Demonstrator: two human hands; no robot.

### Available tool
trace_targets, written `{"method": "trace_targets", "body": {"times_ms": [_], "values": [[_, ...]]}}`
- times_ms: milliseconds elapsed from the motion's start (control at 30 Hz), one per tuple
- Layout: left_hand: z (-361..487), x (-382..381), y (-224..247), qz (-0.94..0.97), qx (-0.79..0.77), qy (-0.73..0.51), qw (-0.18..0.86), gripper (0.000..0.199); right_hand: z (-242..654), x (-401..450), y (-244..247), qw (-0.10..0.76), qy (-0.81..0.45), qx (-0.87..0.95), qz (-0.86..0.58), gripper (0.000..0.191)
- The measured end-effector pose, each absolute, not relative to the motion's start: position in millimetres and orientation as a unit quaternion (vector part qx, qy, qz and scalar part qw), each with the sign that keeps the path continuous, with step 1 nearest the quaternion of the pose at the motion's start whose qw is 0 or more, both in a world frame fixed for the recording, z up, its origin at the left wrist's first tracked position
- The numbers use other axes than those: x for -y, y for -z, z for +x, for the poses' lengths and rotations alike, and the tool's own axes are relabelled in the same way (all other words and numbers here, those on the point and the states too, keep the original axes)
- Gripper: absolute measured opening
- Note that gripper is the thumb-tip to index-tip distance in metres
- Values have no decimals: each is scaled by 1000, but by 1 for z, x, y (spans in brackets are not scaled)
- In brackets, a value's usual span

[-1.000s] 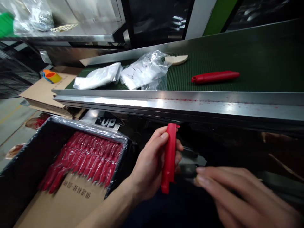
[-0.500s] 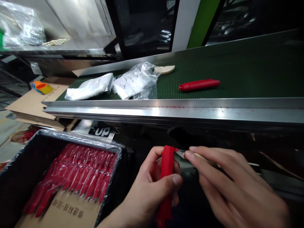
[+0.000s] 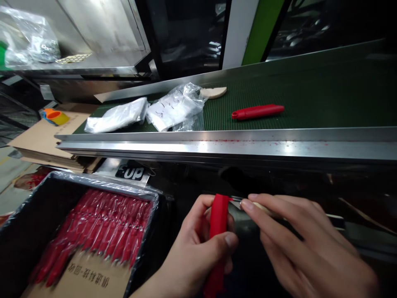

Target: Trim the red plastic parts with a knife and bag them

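My left hand [image 3: 198, 244] is closed around a red plastic handle [image 3: 218, 215], held upright with its flat end up. My thumb presses on its near face, and the lower part runs down toward the picture's bottom edge. My right hand [image 3: 297, 231] pinches a slim trimming knife [image 3: 259, 205] with a pale grip. Its narrow metal tip meets the upper right edge of the red handle, where a small red shaving shows. A similar red handle [image 3: 258, 111] lies on the green conveyor belt beyond my hands.
Plastic bags [image 3: 175, 106] and a pale half-round piece [image 3: 214, 92] lie on the belt [image 3: 325, 99], behind its metal rail [image 3: 198, 147]. At lower left stands a lined dark crate [image 3: 102, 180] of bagged red handles. Flat cardboard [image 3: 34, 136] bears a yellow tape ring [image 3: 58, 117].
Both hands have dropped very slightly with the red handle and knife. The knife tip stays at the handle's top edge. The view has shifted a little.
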State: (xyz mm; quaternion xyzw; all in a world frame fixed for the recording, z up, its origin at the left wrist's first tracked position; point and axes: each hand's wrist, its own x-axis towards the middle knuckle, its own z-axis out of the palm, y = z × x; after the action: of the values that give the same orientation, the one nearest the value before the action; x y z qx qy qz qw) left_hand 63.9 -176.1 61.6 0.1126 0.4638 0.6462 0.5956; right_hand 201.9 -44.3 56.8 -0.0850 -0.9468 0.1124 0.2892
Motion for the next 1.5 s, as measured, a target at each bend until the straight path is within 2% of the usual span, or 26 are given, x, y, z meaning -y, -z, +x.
{"method": "trace_targets", "body": {"times_ms": [100,233,367,533,933,1067,1167,1267,1400,1500], "values": [[65,178,-58,118,-440,-646,612,28,204,38,-57,295,-88,946,-103,45],[68,179,-52,139,-335,-669,649,26,204,34,-62,358,-134,910,-157,41],[69,176,-48,87,-260,-691,669,16,205,44,-63,351,-210,903,-129,42],[70,174,-47,84,-199,-694,686,17,206,57,-58,330,-253,897,-147,44],[71,174,-55,39,-235,-687,687,17,204,59,-55,337,-246,897,-147,42],[70,176,-52,70,-192,-682,702,18,203,51,-52,334,-237,903,-129,43],[74,177,-50,84,-210,-679,698,26,202,45,-51,359,-222,892,-162,40],[78,177,-48,44,-200,-693,691,25,204,43,-53,367,-224,881,-197,37],[74,174,-47,-24,-142,-675,724,36,205,41,-58,330,-221,910,-120,40],[70,174,-51,-90,-114,-641,754,35,203,37,-59,320,-184,926,-72,37]]}}
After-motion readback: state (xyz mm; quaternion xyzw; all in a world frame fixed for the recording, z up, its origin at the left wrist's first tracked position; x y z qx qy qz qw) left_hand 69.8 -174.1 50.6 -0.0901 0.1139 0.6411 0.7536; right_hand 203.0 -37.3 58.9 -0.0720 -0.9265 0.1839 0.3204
